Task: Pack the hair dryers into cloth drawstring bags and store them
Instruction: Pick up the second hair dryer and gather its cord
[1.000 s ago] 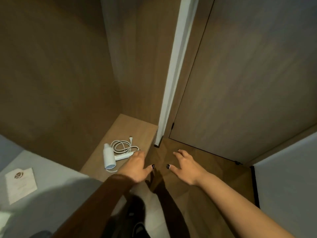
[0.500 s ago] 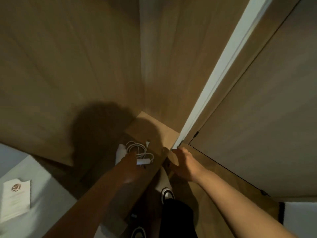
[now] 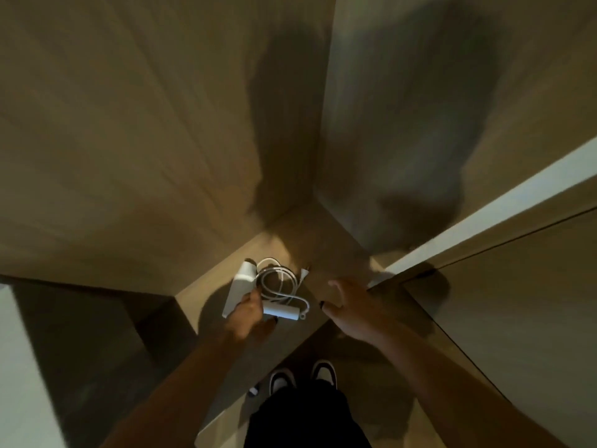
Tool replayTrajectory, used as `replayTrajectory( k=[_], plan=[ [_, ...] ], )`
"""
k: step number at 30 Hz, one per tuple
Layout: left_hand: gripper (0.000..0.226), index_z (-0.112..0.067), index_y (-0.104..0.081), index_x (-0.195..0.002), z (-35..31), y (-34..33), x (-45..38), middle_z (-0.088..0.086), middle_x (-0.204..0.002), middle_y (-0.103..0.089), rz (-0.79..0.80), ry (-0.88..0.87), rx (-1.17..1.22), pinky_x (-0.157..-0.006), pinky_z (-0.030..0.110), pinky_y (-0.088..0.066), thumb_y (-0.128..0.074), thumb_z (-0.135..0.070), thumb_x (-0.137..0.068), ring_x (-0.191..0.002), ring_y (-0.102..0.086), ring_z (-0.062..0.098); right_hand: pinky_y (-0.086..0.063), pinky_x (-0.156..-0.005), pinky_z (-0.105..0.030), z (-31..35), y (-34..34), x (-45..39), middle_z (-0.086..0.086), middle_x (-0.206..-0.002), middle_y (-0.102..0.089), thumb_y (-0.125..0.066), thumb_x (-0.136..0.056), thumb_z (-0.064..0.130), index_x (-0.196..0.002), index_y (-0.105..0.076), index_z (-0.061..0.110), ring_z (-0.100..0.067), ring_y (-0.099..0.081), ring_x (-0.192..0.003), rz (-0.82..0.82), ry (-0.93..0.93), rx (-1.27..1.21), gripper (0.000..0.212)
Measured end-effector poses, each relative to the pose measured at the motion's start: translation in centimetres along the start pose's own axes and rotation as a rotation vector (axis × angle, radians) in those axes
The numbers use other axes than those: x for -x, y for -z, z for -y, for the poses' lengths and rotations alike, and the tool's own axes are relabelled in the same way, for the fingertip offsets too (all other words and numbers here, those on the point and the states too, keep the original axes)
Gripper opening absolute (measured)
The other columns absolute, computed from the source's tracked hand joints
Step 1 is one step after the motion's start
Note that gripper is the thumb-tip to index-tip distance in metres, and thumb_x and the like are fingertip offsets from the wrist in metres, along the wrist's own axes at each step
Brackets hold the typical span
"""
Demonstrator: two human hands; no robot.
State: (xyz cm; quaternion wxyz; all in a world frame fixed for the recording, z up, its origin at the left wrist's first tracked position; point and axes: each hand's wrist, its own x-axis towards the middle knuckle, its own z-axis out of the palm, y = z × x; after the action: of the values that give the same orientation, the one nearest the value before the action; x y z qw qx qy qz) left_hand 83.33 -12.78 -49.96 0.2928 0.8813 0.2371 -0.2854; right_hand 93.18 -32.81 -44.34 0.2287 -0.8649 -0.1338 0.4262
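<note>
A white hair dryer (image 3: 239, 287) lies on a small wooden bedside table (image 3: 326, 247), its white cord (image 3: 278, 282) coiled beside it and the plug (image 3: 303, 272) pointing toward the wall. My left hand (image 3: 248, 313) is on the dryer where barrel and handle meet, fingers over the top and thumb under the handle, gripping it. Spread open with nothing in it, my right hand (image 3: 352, 305) hovers over the table's right edge, a little right of the handle's end. No cloth bag is in view.
Wooden wall panels close in the table at the back and left. A white door frame strip (image 3: 484, 227) and a wooden door (image 3: 517, 302) stand at the right. A pale bed edge (image 3: 19, 367) is at the far left. My shoes (image 3: 300, 376) stand on the floor by the table.
I have stepped closer and now look down over the table. My left hand has settled onto the dryer and closed around it. My right hand has come over the table's right edge.
</note>
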Motion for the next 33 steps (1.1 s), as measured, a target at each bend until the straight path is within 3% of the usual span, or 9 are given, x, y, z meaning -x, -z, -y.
replayTrajectory(
  k=[5,8,12,16,20,23,26,31,33],
  plan=[
    [0.083,0.015,-0.051,-0.128,4.1,-6.0,-6.1,0.028,-0.105,-0.068,-0.005,-0.081,-0.069,-0.066,0.047,-0.058,-0.089,-0.019,-0.061,-0.084,-0.071,0.041,-0.035,-0.085,-0.020,-2.1,-2.5,-5.5,-0.003,-0.151,-0.030,-0.048,-0.099,0.034,-0.147,-0.032,0.018,-0.016,-0.046,-0.123,0.021,-0.068,-0.118,0.053],
    [0.076,-0.007,-0.019,-0.153,4.4,-7.4,-8.9,0.016,-0.146,-0.042,-0.018,-0.109,-0.197,-0.100,0.041,-0.045,-0.060,-0.027,-0.092,-0.127,-0.050,0.031,-0.040,-0.078,-0.019,-3.6,-4.7,-8.4,-0.002,-0.146,-0.035,-0.051,-0.098,0.033,-0.143,-0.038,0.020,-0.013,-0.050,-0.107,0.004,-0.098,-0.188,0.049],
    [0.077,-0.018,-0.002,-0.154,5.8,-10.5,-11.9,0.010,-0.155,-0.028,0.039,-0.125,-0.400,-0.106,0.039,-0.038,-0.051,-0.022,-0.095,-0.138,-0.036,0.028,-0.037,-0.085,-0.021,-5.7,-7.9,-11.1,0.000,-0.145,-0.037,-0.051,-0.098,0.032,-0.142,-0.039,0.022,-0.011,-0.048,-0.116,0.034,-0.126,-0.232,0.046],
    [0.070,-0.012,-0.038,-0.142,7.5,-12.6,-14.0,0.012,-0.139,-0.046,-0.007,-0.169,-0.611,-0.104,0.042,-0.039,-0.070,-0.030,-0.082,-0.125,-0.049,0.030,-0.038,-0.073,-0.013,-7.5,-10.3,-13.0,0.000,-0.140,-0.042,-0.053,-0.097,0.034,-0.139,-0.043,0.023,-0.006,-0.046,-0.105,0.033,-0.116,-0.228,0.045],
    [0.085,-0.011,-0.064,-0.108,8.6,-13.5,-16.2,0.010,-0.097,-0.067,-0.079,-0.257,-0.655,-0.073,0.045,-0.058,-0.096,-0.034,-0.033,-0.082,-0.067,0.029,-0.036,-0.072,-0.014,-8.5,-11.7,-14.2,0.001,-0.141,-0.041,-0.053,-0.096,0.036,-0.139,-0.042,0.025,-0.004,-0.044,-0.106,0.044,-0.112,-0.238,0.045],
    [0.071,-0.011,-0.063,-0.118,9.0,-13.7,-17.2,0.011,-0.106,-0.069,-0.056,-0.263,-0.634,-0.083,0.046,-0.054,-0.088,-0.035,-0.056,-0.092,-0.067,0.031,-0.038,-0.078,-0.016,-8.6,-11.9,-14.5,0.002,-0.142,-0.040,-0.054,-0.096,0.035,-0.139,-0.041,0.026,-0.004,-0.045,-0.107,0.038,-0.125,-0.244,0.046],
    [0.056,-0.012,-0.055,-0.129,8.6,-12.8,-16.7,0.012,-0.121,-0.062,-0.072,-0.285,-0.581,-0.099,0.046,-0.044,-0.066,-0.039,-0.082,-0.108,-0.059,0.033,-0.037,-0.067,-0.010,-8.3,-11.5,-14.5,0.002,-0.144,-0.039,-0.054,-0.097,0.035,-0.141,-0.040,0.025,-0.002,-0.046,-0.099,0.035,-0.116,-0.242,0.048],
    [0.050,-0.009,-0.049,-0.129,7.2,-8.9,-13.8,0.013,-0.122,-0.060,-0.134,-0.213,-0.258,-0.088,0.040,-0.051,-0.053,-0.038,-0.089,-0.105,-0.063,0.031,-0.043,-0.101,-0.029,-7.5,-9.4,-13.1,0.003,-0.146,-0.037,-0.054,-0.096,0.035,-0.140,-0.041,0.025,-0.013,-0.045,-0.128,0.024,-0.103,-0.266,0.047],
    [0.050,-0.008,-0.049,-0.128,6.9,-7.3,-11.9,0.013,-0.117,-0.062,-0.179,-0.154,-0.124,-0.084,0.038,-0.052,-0.055,-0.037,-0.088,-0.101,-0.065,0.030,-0.042,-0.104,-0.031,-6.8,-8.1,-12.0,0.002,-0.146,-0.037,-0.054,-0.096,0.035,-0.140,-0.042,0.025,-0.014,-0.045,-0.129,0.019,-0.095,-0.267,0.047]
  ],
)
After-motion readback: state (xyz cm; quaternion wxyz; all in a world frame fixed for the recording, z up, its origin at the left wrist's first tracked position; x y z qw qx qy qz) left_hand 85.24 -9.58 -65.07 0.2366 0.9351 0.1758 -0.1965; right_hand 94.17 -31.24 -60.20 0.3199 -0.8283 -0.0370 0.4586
